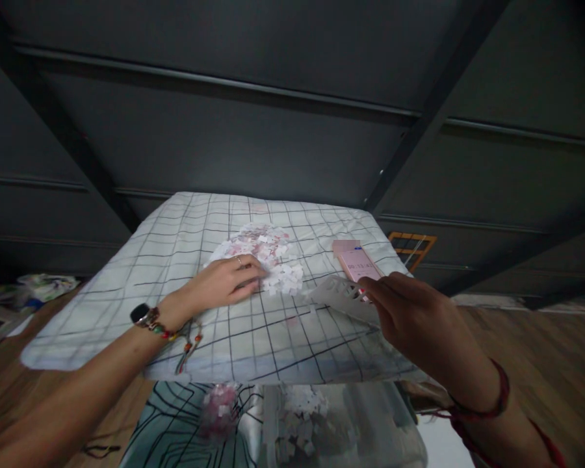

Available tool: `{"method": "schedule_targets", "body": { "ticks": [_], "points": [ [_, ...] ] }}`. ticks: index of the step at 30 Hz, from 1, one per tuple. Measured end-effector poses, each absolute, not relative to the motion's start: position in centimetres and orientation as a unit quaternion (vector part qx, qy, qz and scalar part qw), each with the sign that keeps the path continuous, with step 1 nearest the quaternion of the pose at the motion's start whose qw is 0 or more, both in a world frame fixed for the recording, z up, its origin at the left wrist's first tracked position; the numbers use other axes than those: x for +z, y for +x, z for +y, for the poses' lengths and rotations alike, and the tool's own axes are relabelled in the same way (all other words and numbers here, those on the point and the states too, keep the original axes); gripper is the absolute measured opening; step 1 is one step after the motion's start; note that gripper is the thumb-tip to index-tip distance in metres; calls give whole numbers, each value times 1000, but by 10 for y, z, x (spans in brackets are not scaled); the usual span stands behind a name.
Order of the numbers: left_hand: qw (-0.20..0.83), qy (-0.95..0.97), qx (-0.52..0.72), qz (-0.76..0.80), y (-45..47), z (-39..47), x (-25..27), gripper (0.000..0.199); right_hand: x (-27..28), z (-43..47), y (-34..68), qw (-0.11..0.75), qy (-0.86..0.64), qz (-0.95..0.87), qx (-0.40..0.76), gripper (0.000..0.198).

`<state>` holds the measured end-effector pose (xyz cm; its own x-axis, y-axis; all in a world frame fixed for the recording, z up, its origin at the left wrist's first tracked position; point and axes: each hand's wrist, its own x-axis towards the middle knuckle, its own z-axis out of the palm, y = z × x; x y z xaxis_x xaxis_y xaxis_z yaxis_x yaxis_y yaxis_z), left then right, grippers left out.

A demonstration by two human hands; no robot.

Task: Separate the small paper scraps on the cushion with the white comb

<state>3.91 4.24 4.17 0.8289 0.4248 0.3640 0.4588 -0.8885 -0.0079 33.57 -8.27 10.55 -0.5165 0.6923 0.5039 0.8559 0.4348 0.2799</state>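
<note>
A heap of small white and pinkish paper pieces (258, 244) lies on the checked white tablecloth (205, 338). My left hand (236, 278) rests palm down at the heap's near left edge, fingers loosely stretched and touching the pieces. In my right hand (414, 312) is a thin, pale grey-white slotted piece (338, 296), tilted low over the cloth to the right of the heap. Its exact kind is unclear, and my fingers cover its right end. Just beyond it lies a pink phone (358, 261) with a timer on its screen, partly covered by my right hand.
Below the table's near edge, a clear plastic bin (394, 422) holds more paper pieces (302, 416). A bag of pink and white bits (219, 409) lies beside it on dark-lined green fabric (175, 429). A dark panelled wall (234, 143) stands behind the table.
</note>
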Motion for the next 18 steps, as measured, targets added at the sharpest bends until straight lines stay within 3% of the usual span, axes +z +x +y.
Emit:
{"method": "schedule_targets", "body": {
  "ticks": [8, 18],
  "points": [
    [-33, -985, -49, -161, 88, 22, 51, 36, 105, -83, 337, 159, -474, -827, -256, 28],
    [-34, -988, -71, -133, 99, 18, 37, 33, 102, -81, 339, 155, -483, -819, -270, 27]
  ]
}}
